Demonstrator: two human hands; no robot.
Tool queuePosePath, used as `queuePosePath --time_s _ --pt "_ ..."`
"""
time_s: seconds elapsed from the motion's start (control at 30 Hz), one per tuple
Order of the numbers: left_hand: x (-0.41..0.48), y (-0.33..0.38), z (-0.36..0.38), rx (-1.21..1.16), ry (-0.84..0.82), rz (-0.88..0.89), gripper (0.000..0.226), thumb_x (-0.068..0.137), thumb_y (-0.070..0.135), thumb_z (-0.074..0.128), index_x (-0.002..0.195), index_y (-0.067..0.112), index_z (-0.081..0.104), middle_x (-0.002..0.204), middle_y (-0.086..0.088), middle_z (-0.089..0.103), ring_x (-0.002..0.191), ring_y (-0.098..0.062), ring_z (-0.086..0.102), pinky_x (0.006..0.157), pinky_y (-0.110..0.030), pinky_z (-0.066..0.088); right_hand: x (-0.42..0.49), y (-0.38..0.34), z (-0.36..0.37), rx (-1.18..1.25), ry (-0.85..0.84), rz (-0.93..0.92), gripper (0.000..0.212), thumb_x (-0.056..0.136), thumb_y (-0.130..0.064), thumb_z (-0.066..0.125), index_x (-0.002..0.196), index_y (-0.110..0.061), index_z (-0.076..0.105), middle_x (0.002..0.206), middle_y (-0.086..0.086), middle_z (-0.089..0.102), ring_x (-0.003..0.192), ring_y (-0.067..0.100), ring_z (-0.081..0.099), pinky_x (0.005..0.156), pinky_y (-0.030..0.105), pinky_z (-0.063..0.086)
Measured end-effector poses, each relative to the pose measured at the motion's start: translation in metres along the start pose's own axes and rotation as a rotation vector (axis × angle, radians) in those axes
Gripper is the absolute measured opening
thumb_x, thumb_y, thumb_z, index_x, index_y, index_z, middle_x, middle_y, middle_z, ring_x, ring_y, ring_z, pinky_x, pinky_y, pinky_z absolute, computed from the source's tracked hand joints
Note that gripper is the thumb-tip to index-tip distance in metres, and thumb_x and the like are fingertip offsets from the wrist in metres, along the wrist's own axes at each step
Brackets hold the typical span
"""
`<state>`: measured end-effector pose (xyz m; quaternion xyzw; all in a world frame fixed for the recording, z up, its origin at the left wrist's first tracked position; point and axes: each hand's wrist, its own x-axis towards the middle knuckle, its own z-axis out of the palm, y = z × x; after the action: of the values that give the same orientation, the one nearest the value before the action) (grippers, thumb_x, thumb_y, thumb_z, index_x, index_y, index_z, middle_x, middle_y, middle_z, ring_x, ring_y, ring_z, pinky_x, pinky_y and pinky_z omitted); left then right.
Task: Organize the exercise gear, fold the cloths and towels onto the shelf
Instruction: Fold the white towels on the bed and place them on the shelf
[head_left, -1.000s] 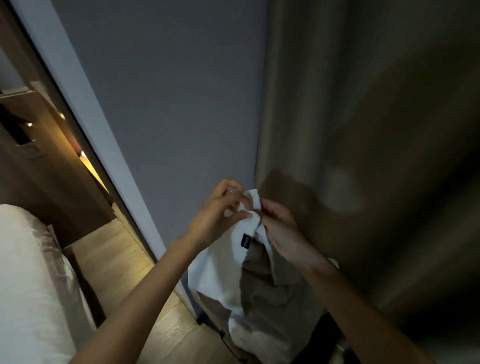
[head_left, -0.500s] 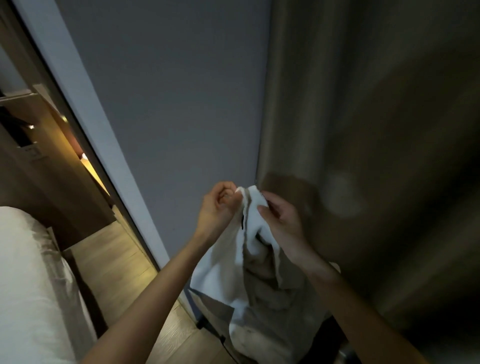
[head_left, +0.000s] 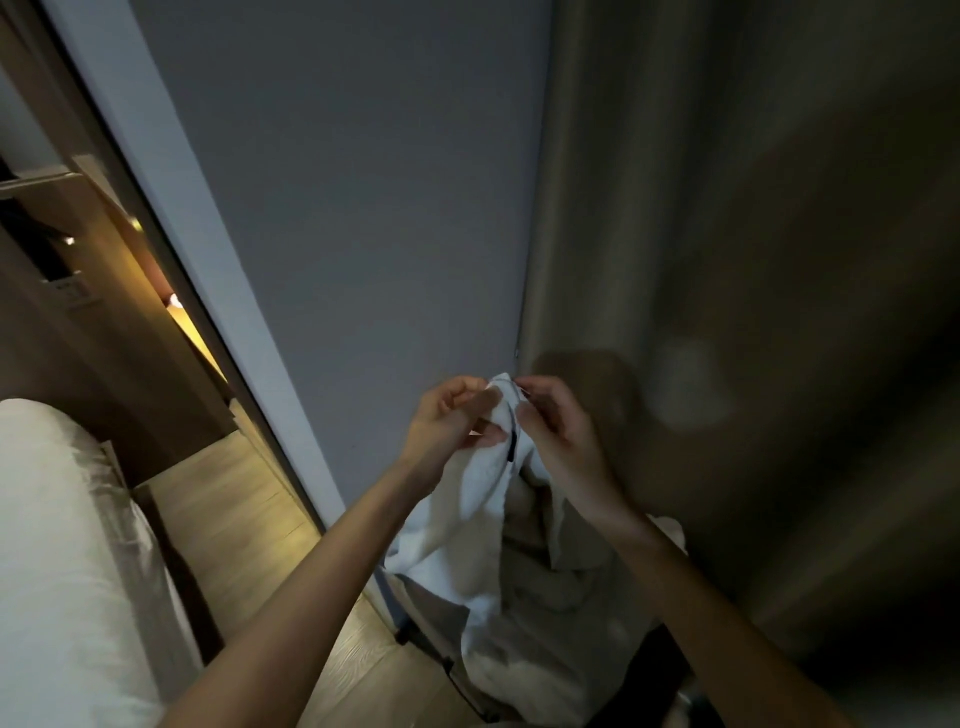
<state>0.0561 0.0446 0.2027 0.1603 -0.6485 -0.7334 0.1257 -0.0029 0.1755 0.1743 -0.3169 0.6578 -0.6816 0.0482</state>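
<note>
White towel (head_left: 457, 525), hanging just left of the curtain (head_left: 727, 249) edge. Pinched at its top corner by left hand (head_left: 441, 423); gripped there too by right hand (head_left: 558, 436), now curled tighter and drawn closer than half a second ago.

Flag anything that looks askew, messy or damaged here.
The white cloth hangs bunched and unfolded, pinched at its top edge by the left hand and right hand. Below it, beige cloths lie in a rumpled heap. Nothing looks spilled or torn, though the dim light hides detail.
</note>
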Motion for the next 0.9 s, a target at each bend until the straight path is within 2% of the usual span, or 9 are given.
queuePosePath --time_s 0.13,0.23,0.33,0.47,0.57,0.63,0.7,0.8,0.9 --pt "-0.002 0.002 0.001 -0.002 -0.025 -0.043 0.011 0.093 0.011 0.058 0.099 0.002 0.060 0.080 -0.012 0.064 0.062 -0.017 0.064 0.065 -0.024 0.056 0.003 -0.001 0.001 -0.075 0.043 -0.021 0.021 0.094 -0.020 0.058 0.099 -0.039 0.062 0.099 -0.019 0.068 0.095 0.000 0.065 0.077 0.010 0.048" --pt "-0.002 0.002 0.000 -0.011 -0.044 -0.023 0.009 0.092 0.011 0.059 0.097 0.003 0.059 0.081 -0.012 0.064 0.062 -0.017 0.066 0.066 -0.025 0.057 0.006 -0.001 0.000 -0.216 0.023 -0.033 0.020 0.095 -0.021 0.055 0.099 -0.040 0.058 0.096 -0.024 0.066 0.094 -0.006 0.062 0.078 0.007 0.046" --pt "-0.004 0.002 -0.001 -0.009 -0.075 0.017 0.009 0.091 0.010 0.060 0.097 0.003 0.059 0.081 -0.009 0.065 0.064 -0.017 0.066 0.069 -0.027 0.057 0.010 -0.003 -0.006 -0.338 -0.031 -0.028 0.014 0.097 -0.016 0.051 0.103 -0.029 0.055 0.099 -0.011 0.064 0.093 -0.001 0.060 0.082 0.011 0.044" --pt "-0.002 0.004 0.003 0.074 -0.094 0.207 0.005 0.091 0.011 0.062 0.087 0.014 0.059 0.074 -0.002 0.060 0.066 -0.014 0.057 0.065 -0.023 0.050 0.018 -0.023 -0.016 -0.564 0.064 -0.165 0.014 0.096 -0.011 0.051 0.105 -0.015 0.061 0.100 -0.001 0.062 0.097 0.019 0.056 0.087 0.023 0.038" --pt "0.008 0.008 0.003 0.373 -0.086 0.395 0.004 0.091 0.013 0.062 0.094 0.011 0.061 0.072 0.008 0.051 0.063 -0.006 0.044 0.061 -0.016 0.038 0.033 -0.051 -0.031 -0.730 0.209 -0.254 0.015 0.095 -0.017 0.052 0.103 -0.027 0.061 0.099 -0.013 0.059 0.097 0.007 0.045 0.086 0.028 0.027" --pt "0.016 0.012 0.004 0.418 -0.094 0.415 0.002 0.091 0.015 0.063 0.093 0.013 0.062 0.065 0.015 0.051 0.056 0.000 0.041 0.056 -0.012 0.034 0.047 -0.074 -0.044 -0.648 0.218 -0.274 0.016 0.096 -0.016 0.051 0.105 -0.026 0.060 0.101 -0.015 0.057 0.098 0.003 0.047 0.089 0.030 0.034" --pt "0.024 0.018 0.007 0.448 -0.077 0.454 0.005 0.089 0.014 0.065 0.091 0.016 0.061 0.060 0.019 0.051 0.052 0.005 0.043 0.054 -0.008 0.033 0.062 -0.093 -0.057 -0.575 0.199 -0.268 0.016 0.098 -0.015 0.049 0.108 -0.016 0.061 0.104 -0.010 0.057 0.097 0.011 0.058 0.087 0.040 0.049" --pt "0.037 0.035 0.016 0.525 -0.159 0.537 0.010 0.088 0.016 0.067 0.095 0.021 0.061 0.080 0.017 0.050 0.068 0.011 0.047 0.065 -0.006 0.034 0.077 -0.110 -0.070 -0.541 0.229 -0.285 0.018 0.099 -0.014 0.048 0.110 -0.011 0.061 0.106 -0.001 0.059 0.090 0.022 0.065 0.078 0.049 0.054" --pt "0.049 0.046 0.025 0.656 -0.185 0.604 0.013 0.089 0.027 0.066 0.100 0.030 0.059 0.092 0.020 0.050 0.088 -0.003 0.042 0.081 -0.012 0.030 0.086 -0.125 -0.081 -0.406 0.265 -0.318 0.017 0.099 -0.009 0.047 0.106 -0.016 0.059 0.109 0.004 0.057 0.091 0.018 0.066 0.078 0.046 0.057"
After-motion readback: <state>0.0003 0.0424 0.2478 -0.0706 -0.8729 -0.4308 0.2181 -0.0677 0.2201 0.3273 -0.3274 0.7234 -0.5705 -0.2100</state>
